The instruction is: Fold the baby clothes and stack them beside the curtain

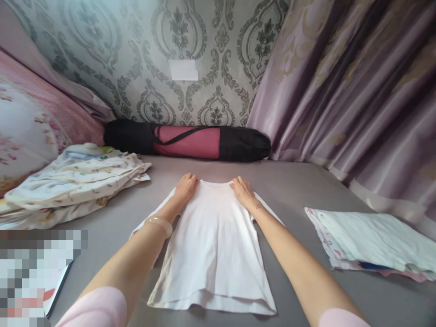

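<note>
A white long-sleeved shirt (218, 240) lies spread out on the grey surface (286, 181), its neckline away from me and its hem towards me. My left hand (187, 186) grips the shirt at the left shoulder, beside the collar, with its fingers curled on the cloth. At the right side of the collar, my right hand (242, 190) pinches the other shoulder. Both forearms reach over the sleeves and partly cover them.
Loose patterned clothes (78, 181) are heaped at the left. A folded pile (374, 240) lies at the right. A black and pink rolled bag (187, 141) rests against the wall. A pixelated area hides part of a flat device at the lower left.
</note>
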